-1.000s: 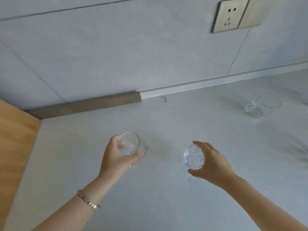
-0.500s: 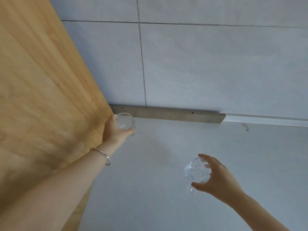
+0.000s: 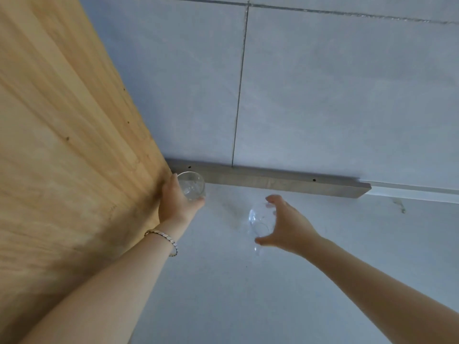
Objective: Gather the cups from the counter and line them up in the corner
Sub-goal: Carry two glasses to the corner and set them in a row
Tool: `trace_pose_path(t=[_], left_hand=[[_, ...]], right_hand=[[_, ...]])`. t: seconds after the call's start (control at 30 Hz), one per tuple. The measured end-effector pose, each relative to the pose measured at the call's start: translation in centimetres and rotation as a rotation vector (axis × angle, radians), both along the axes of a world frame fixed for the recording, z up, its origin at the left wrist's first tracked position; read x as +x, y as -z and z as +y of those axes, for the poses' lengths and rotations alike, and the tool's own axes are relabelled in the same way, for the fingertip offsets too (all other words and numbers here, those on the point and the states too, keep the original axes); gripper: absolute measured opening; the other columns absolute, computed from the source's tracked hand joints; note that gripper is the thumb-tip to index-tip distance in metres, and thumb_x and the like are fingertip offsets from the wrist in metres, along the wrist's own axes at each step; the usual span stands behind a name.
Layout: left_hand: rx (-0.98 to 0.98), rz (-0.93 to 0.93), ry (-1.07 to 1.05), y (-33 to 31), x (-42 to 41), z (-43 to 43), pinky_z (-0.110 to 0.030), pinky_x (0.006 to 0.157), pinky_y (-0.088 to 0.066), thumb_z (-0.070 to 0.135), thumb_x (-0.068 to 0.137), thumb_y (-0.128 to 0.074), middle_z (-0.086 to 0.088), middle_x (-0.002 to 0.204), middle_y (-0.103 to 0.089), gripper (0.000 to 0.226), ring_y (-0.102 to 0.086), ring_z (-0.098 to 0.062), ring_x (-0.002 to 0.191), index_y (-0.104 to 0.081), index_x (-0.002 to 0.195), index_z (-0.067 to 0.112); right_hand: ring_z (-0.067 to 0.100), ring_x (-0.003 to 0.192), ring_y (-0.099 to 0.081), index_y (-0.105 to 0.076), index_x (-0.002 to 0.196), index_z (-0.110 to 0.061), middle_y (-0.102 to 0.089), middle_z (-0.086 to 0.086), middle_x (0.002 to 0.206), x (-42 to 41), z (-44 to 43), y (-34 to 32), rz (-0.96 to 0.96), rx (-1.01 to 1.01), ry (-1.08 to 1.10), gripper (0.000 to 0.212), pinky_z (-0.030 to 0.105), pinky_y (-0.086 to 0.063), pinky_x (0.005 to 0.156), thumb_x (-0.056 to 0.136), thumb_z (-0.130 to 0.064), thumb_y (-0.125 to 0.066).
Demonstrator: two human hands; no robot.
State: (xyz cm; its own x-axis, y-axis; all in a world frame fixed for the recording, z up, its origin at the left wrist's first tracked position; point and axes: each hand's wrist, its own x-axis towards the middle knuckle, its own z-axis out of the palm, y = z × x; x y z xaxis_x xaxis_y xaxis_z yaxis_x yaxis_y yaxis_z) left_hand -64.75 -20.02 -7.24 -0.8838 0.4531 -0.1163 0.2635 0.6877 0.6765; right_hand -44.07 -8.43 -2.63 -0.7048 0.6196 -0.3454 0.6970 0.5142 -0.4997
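A clear glass cup (image 3: 191, 186) stands upright in the corner where the wooden panel meets the grey wall strip. My left hand (image 3: 176, 203) grips it, fingers and thumb curled round its side. A second clear glass cup (image 3: 260, 218) is a little to the right and nearer to me, over the grey counter (image 3: 248, 281). My right hand (image 3: 285, 225) holds this cup from the right, thumb below and fingers above. Whether the second cup touches the counter is unclear.
A tall wooden panel (image 3: 69, 145) closes off the left side. A grey tiled wall (image 3: 323, 95) rises behind the counter, with a dark strip (image 3: 273, 182) along its foot. A bracelet (image 3: 164, 238) is on my left wrist.
Both hands moved their cups left and back toward the corner. The left cup now stands by the wooden panel, and the right cup has come closer to it. My view swung left.
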Motion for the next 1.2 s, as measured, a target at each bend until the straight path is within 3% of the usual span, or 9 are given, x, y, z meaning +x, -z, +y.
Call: trace_pose_path(t=[0.27,0.47,0.57,0.8,0.9,0.97,1.07,1.17,1.2], left_hand=[[0.029,0.009,0.044,0.5,-0.4,-0.5,-0.031,0.101,-0.039,0.022,0.063,-0.086,-0.016,0.133,-0.047,0.095,-0.048,-0.027,0.123,-0.035,0.141,0.005],[0.034,0.029,0.058,0.8,-0.6,-0.4,-0.03,0.101,-0.039,0.024,0.064,-0.085,-0.015,0.134,-0.046,0.096,-0.047,-0.026,0.124,-0.032,0.143,0.008],[0.036,0.023,0.057,0.8,-0.4,-0.4,-0.031,0.103,-0.038,0.024,0.066,-0.084,-0.015,0.136,-0.044,0.097,-0.046,-0.027,0.126,-0.029,0.144,0.008],[-0.146,0.046,0.184,-1.4,0.7,-0.6,-0.026,0.108,-0.025,0.033,0.078,-0.073,-0.02,0.153,-0.015,0.1,-0.024,-0.029,0.14,-0.007,0.149,0.008],[-0.286,0.27,0.255,-3.1,2.7,-1.3,-0.037,0.109,-0.032,0.035,0.083,-0.066,-0.021,0.152,-0.016,0.082,-0.024,-0.035,0.139,-0.021,0.146,0.008],[-0.327,0.365,0.368,-4.3,4.7,-1.5,-0.039,0.102,-0.04,0.029,0.086,-0.061,-0.017,0.142,-0.036,0.056,-0.037,-0.033,0.13,-0.04,0.135,0.01],[-0.462,0.167,0.612,-5.6,9.0,-0.9,-0.035,0.088,-0.047,0.028,0.09,-0.051,-0.005,0.116,-0.059,0.025,-0.055,-0.027,0.109,-0.056,0.111,0.016],[-0.593,0.011,0.818,-6.1,14.5,0.7,-0.029,0.077,-0.045,0.028,0.089,-0.05,-0.004,0.101,-0.058,0.007,-0.054,-0.023,0.091,-0.055,0.088,0.025],[-0.618,-0.001,0.871,-6.0,16.4,1.6,-0.029,0.081,-0.045,0.029,0.089,-0.05,-0.004,0.105,-0.059,0.007,-0.054,-0.021,0.093,-0.055,0.09,0.025]], right_hand=[[0.022,0.11,-0.055,-0.04,0.128,-0.017,-0.051,0.002,0.127,-10.2,1.6,1.3,0.026,-0.015,-0.033,0.081,0.035,-0.052,0.087,0.06,-0.027,-0.082],[0.025,0.11,-0.053,-0.026,0.14,-0.03,-0.034,0.007,0.136,-10.7,0.9,2.6,0.092,-0.102,-0.008,0.089,0.034,-0.053,0.086,0.067,-0.02,-0.075],[0.026,0.113,-0.052,-0.02,0.145,-0.028,-0.031,0.007,0.141,-10.3,0.3,2.9,0.153,-0.135,0.02,0.095,0.031,-0.052,0.083,0.069,-0.018,-0.075],[0.029,0.14,-0.028,0.0,0.149,-0.007,-0.02,0.012,0.154,-7.8,-0.7,1.7,0.042,-0.126,0.039,0.108,0.041,-0.032,0.112,0.077,-0.037,-0.074],[0.029,0.129,-0.045,-0.013,0.148,-0.009,-0.041,0.014,0.144,-3.7,-0.7,1.0,-0.089,-0.112,-0.001,0.088,0.04,-0.041,0.105,0.084,-0.036,-0.065],[0.024,0.121,-0.052,-0.032,0.141,-0.013,-0.055,0.01,0.132,0.0,-0.5,0.5,-0.217,-0.125,-0.068,0.064,0.036,-0.044,0.1,0.087,-0.033,-0.06],[0.021,0.124,-0.049,-0.045,0.133,-0.014,-0.06,0.007,0.127,6.1,-0.1,-0.2,-0.423,-0.127,-0.155,0.05,0.032,-0.04,0.098,0.089,-0.032,-0.058],[0.02,0.13,-0.042,-0.044,0.136,-0.017,-0.047,0.002,0.14,12.5,0.8,-0.5,-0.498,-0.121,-0.118,0.051,0.036,-0.037,0.102,0.09,-0.036,-0.055],[0.02,0.132,-0.04,-0.043,0.136,-0.019,-0.043,0.0,0.143,14.7,1.2,-0.6,-0.503,-0.123,-0.094,0.051,0.037,-0.035,0.104,0.09,-0.037,-0.053]])
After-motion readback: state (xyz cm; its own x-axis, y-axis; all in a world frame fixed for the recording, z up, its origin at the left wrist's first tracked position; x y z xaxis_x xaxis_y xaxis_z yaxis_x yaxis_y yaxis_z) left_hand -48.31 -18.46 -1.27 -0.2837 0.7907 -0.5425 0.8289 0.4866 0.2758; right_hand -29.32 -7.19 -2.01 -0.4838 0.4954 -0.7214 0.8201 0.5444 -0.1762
